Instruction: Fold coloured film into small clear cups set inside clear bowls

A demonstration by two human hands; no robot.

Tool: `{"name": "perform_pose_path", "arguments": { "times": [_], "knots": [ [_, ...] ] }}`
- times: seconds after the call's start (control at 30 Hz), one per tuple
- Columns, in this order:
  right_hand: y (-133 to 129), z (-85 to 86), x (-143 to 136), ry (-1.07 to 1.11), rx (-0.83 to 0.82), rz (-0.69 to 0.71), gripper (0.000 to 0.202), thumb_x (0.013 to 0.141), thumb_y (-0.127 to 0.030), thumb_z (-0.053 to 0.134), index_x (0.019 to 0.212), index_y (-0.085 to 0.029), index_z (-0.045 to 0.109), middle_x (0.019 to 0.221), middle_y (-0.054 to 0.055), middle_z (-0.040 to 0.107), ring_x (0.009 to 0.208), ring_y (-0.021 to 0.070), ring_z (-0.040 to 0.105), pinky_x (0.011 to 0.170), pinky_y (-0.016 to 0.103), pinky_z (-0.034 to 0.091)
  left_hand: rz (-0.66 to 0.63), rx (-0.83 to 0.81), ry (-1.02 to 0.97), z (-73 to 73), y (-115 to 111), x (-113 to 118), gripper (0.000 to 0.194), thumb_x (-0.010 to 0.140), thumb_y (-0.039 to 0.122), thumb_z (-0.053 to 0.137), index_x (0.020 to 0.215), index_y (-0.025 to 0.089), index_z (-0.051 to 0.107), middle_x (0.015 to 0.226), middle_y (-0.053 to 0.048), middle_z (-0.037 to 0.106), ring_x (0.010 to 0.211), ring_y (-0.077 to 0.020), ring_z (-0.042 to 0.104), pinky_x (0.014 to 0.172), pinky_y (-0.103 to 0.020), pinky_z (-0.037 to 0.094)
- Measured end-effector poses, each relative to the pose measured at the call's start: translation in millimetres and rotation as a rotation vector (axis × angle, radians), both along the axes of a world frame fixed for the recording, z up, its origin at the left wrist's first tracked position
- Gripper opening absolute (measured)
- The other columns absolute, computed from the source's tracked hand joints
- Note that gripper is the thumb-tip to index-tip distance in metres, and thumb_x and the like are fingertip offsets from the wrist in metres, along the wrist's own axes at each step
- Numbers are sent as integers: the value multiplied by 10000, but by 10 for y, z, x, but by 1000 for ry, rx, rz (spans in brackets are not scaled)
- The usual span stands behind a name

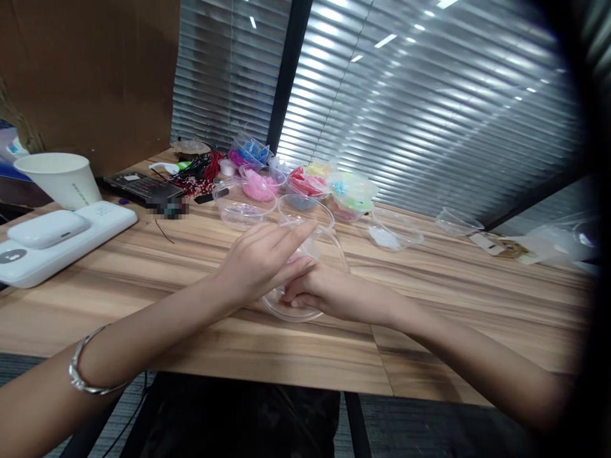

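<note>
Wooden table (429, 305) carries everything; beyond the grip sits a cluster of bead-filled clear tubs (305, 184). Both hands meet on a clear plastic bowl (329, 245): left hand (260, 261) laid over it, fingers together, right hand (329, 294) curled around its near rim

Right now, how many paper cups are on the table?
1. The paper cup stands upright at the far left of the table, behind the white charger. Others may be hidden beyond the frame's left edge.
</note>
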State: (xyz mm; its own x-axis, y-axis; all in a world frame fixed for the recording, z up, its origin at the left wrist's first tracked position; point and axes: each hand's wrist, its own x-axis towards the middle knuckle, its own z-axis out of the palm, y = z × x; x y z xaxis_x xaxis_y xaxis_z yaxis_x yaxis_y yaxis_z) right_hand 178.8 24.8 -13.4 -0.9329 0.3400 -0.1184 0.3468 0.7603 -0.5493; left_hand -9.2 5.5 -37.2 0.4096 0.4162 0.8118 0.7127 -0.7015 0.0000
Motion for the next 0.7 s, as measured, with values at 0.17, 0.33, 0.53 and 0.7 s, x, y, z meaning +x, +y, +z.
{"name": "perform_pose_path", "arguments": {
  "times": [0.17, 0.33, 0.53, 0.7],
  "knots": [
    [14, -97, -1, 39, -5, -77, 158, 864, -76, 521, 894, -156, 654, 874, 18, 632, 773, 123, 546, 707, 246, 425, -7, 28, 12, 10, -3, 12, 427, 907, 322, 585, 1265, 101, 509, 986, -83, 713, 870, -206, 660, 769, -310, 493],
    [-18, -118, 42, -3, 61, -104, 155, 877, -105, 481, 885, -157, 627, 824, 17, 590, 714, 129, 494, 662, 257, 395, -9, 29, 40, 11, -12, 19, 410, 909, 294, 581, 1265, 105, 504, 1049, -94, 709, 882, -199, 656, 781, -304, 481],
    [-2, -89, 85, -3, 75, -45, 201, 910, -121, 441, 935, -171, 634, 844, 19, 591, 724, 136, 485, 668, 266, 403, -14, 36, 50, -2, 0, 10, 395, 914, 296, 572, 1256, 109, 509, 1056, -98, 706, 894, -209, 658, 784, -313, 483],
    [29, -85, 89, 20, 75, -16, 223, 918, -112, 428, 935, -179, 640, 866, 14, 603, 742, 134, 503, 705, 274, 436, -15, -21, 19, -17, 11, 11, 432, 912, 310, 575, 1283, 105, 495, 1071, -103, 703, 934, -223, 659, 814, -330, 495]
  ]
}}
